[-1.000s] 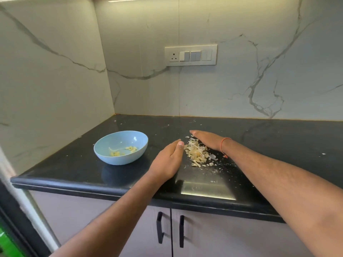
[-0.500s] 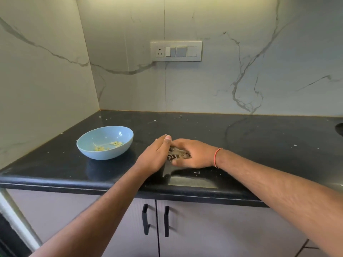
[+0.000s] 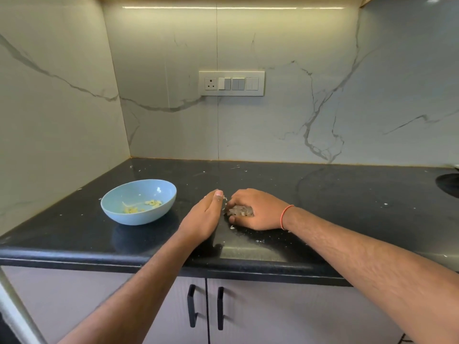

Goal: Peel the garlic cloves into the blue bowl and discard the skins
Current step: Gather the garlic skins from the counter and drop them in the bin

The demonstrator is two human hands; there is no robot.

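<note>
The skins (image 3: pixel 240 211) are clenched in the right hand (image 3: pixel 255 209); left hand (image 3: pixel 205 217), fingers straight, at its 9 o'clock. Stray flakes should be swept in before lifting, tbh.

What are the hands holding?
The right hand cups a clump of garlic skins, fingers curled round it. The left hand holds nothing.

One blue bowl (image 3: pixel 138 202), two hands, one switch panel (image 3: pixel 231 83), two cabinet handles (image 3: pixel 191 306).
</note>
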